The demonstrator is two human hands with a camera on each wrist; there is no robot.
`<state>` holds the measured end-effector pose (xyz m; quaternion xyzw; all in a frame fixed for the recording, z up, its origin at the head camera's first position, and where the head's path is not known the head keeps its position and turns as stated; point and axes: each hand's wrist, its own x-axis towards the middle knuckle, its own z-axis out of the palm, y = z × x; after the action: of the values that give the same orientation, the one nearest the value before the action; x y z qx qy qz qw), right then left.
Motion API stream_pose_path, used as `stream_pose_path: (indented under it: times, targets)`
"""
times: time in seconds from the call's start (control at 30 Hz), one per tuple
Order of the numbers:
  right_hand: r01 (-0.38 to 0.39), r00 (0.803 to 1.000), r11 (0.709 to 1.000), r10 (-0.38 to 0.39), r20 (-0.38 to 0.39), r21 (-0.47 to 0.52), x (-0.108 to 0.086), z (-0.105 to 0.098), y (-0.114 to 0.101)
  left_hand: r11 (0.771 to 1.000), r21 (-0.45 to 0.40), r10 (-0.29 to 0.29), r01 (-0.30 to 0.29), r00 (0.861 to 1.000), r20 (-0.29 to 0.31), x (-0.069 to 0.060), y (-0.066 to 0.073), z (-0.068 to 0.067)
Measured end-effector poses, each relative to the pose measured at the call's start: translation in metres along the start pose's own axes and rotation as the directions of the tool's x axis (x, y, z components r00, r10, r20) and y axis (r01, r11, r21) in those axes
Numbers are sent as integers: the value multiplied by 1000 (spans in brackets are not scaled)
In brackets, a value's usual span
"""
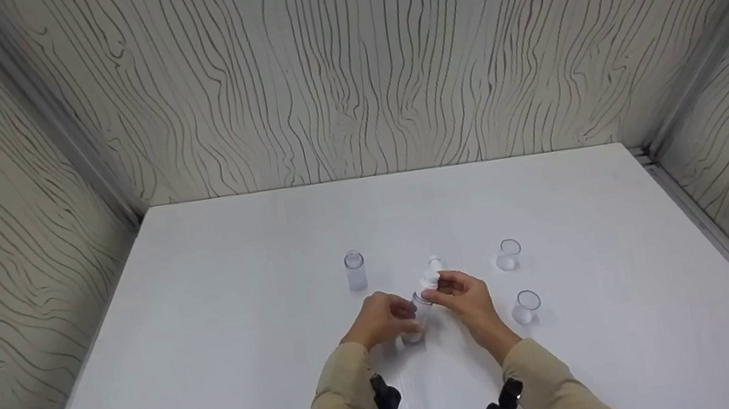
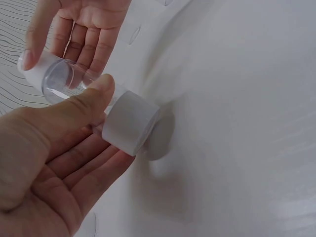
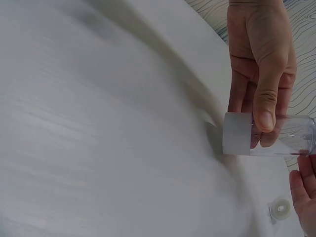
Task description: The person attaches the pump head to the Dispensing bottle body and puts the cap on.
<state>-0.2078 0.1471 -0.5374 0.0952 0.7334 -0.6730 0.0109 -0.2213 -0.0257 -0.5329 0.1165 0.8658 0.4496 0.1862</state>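
Observation:
My left hand (image 1: 382, 320) holds a clear cylindrical bottle (image 2: 74, 89) with a white base (image 2: 131, 123), thumb on one side and fingers on the other. The bottle leans, its mouth towards the right hand. My right hand (image 1: 468, 303) pinches a white top (image 1: 433, 276) with a narrower upper end between thumb and fingers. The top sits at the bottle's mouth; whether it is fastened there I cannot tell. In the right wrist view the top lies outside the frame, and only part of the right hand (image 3: 306, 195) shows at the edge.
Beyond the left hand stands another clear bottle (image 1: 356, 272), without a top. Two small clear cups (image 1: 509, 256) stand right of the right hand, one behind the other. Everything is on a white table (image 1: 238, 292), enclosed by wood-patterned walls (image 1: 343, 75).

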Motion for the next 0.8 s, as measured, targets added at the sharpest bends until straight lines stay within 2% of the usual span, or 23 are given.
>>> stream_pose_path:
  times: [0.47,0.8]
  targets:
    - [26,997,996,-32,69,87,-4,-2,-4,1000,5,-17,17,1000,6,-1,1,1]
    - [35,997,998,-38,70,43,-2,-3,-2,1000,-5,-30,30,1000,3,0,2,0]
